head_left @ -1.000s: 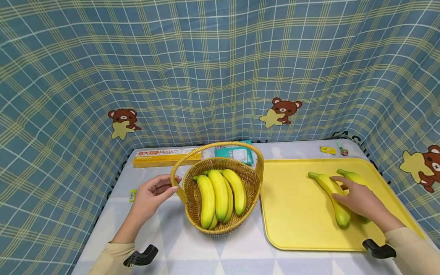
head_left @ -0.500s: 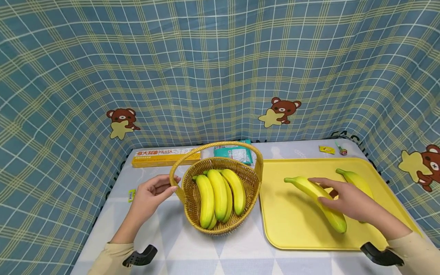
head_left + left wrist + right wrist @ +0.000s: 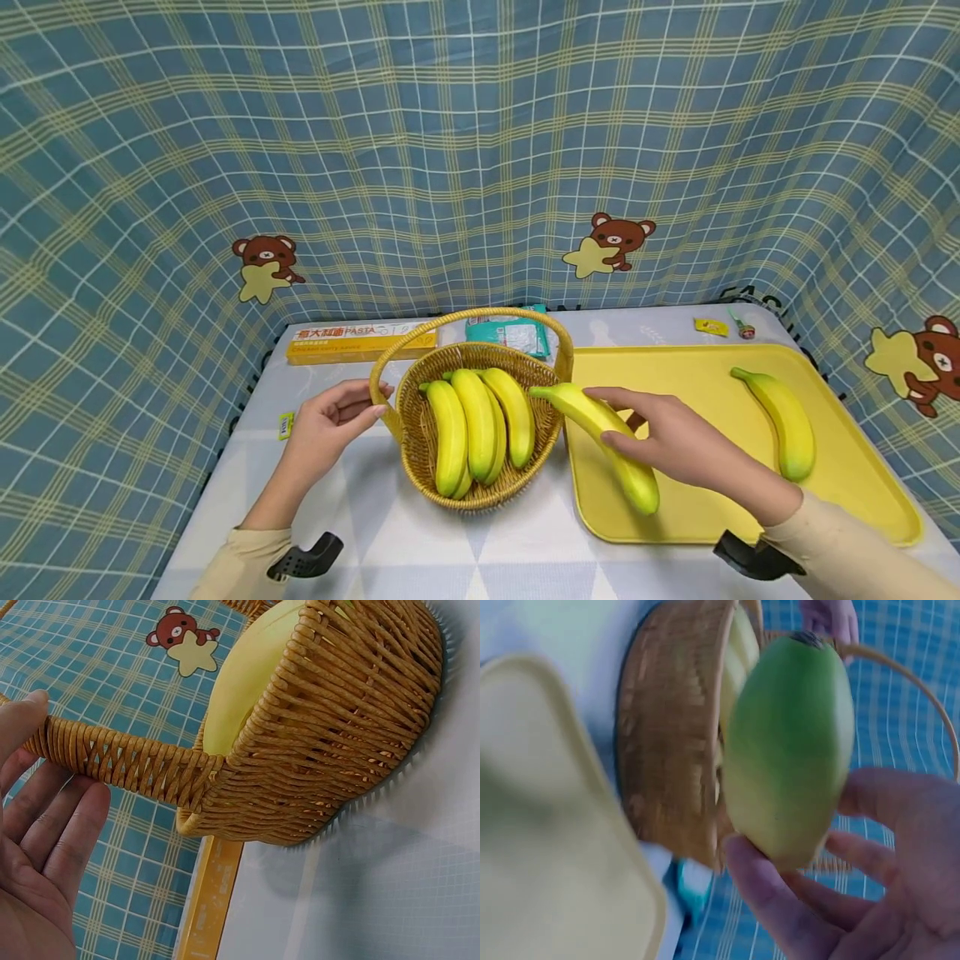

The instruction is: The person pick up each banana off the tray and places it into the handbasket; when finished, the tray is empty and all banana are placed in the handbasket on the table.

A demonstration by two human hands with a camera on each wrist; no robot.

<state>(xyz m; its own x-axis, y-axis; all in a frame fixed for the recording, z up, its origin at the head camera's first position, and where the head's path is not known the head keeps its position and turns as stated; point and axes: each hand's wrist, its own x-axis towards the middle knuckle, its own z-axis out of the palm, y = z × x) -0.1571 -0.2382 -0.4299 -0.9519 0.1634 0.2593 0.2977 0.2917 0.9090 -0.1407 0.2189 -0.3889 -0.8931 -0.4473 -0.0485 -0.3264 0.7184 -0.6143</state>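
Note:
My left hand [image 3: 330,425] pinches the side of the arched handle [image 3: 124,757] on a brown wicker basket [image 3: 491,505], thumb on one side and fingers on the other. Several yellow bananas [image 3: 450,442] lie side by side in the basket, stems toward the back. My right hand [image 3: 667,433] grips another banana [image 3: 626,471] between thumb and fingers, raised over the tray's left edge. Its stem overlaps the basket's right rim in the head view; its greenish end [image 3: 791,742] faces the right wrist camera. One banana [image 3: 787,421] rests on the yellow tray [image 3: 705,517] at right.
Behind the basket lie an orange pasta box [image 3: 360,343] and a teal packet [image 3: 510,333]. A small yellow packet [image 3: 711,327] and a lollipop-like item [image 3: 744,327] sit beyond the tray. Another small packet [image 3: 286,426] is left of my left hand. Plaid curtain [image 3: 480,167] surrounds the table.
My right hand has taken hold of a banana on the tray, lifted it and carried it left to the basket's right side. My left hand has stayed at the handle.

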